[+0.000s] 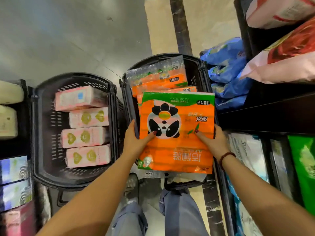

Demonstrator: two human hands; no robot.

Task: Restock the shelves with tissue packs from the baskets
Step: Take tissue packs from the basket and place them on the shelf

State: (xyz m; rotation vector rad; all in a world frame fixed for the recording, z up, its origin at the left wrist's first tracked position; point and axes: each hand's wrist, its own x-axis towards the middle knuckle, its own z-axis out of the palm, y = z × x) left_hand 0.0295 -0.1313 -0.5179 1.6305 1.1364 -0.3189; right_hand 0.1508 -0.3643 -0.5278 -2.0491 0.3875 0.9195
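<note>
Orange tissue pack (177, 133), "WOOD PULP" print, in grip of L hand (136, 142) & R hand (214, 142) fingers (202, 137).

Glossy plastic-wrapped orange tissue pack (177, 133), matt black perforated plastic baskets (42, 133), smooth grey floor (68, 40)

both arms reach forward; left hand (135, 139) and right hand (212, 142) grip inward.

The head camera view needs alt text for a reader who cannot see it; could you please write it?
Seen from above, the left hand and right hand hold an orange panda-print tissue pack over a black basket of similar packs. A second basket to its left holds four pink packs, and stocked shelves stand at both sides.
</note>
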